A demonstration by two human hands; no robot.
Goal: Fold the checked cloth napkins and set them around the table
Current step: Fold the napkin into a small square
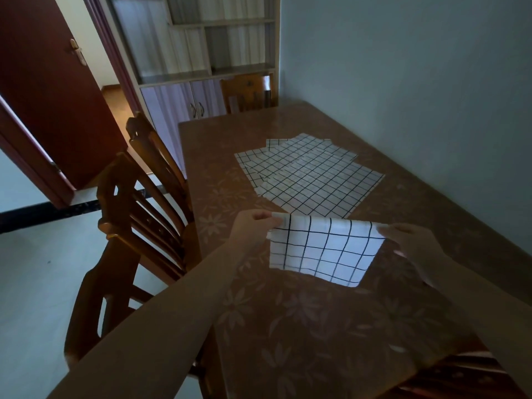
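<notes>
Two hands hold one checked napkin [322, 249] above the near part of the table [316, 335]; I read this from the single head view, which looks forward and down.

Head view, grip. My left hand [250, 228] pinches the napkin's far left corner between thumb and fingers. My right hand [408, 240] pinches the far right corner in the same way. Between them the far edge is drawn fairly straight, and the near edge appears to rest on the tabletop, though I cannot tell contact for certain.

Head view, supply. A loose stack of unfolded napkins [308, 174] lies flat at mid-table, well apart from the held one, its sheets fanned at differing angles. I can make out no folded napkin set at a place.

Head view, surroundings. Wooden chairs [144, 226] stand along the left side, another chair [247, 93] at the far end, a cabinet [195, 53] behind it and a wall [417, 82] to the right.

Step in hand, as I judge it: the first fold. To do it well I would keep both pinches level, carry the far edge over to meet the near edge, match the corners by the printed grid lines, then press the crease flat before letting go. An uneven pull would skew the grid.
</notes>
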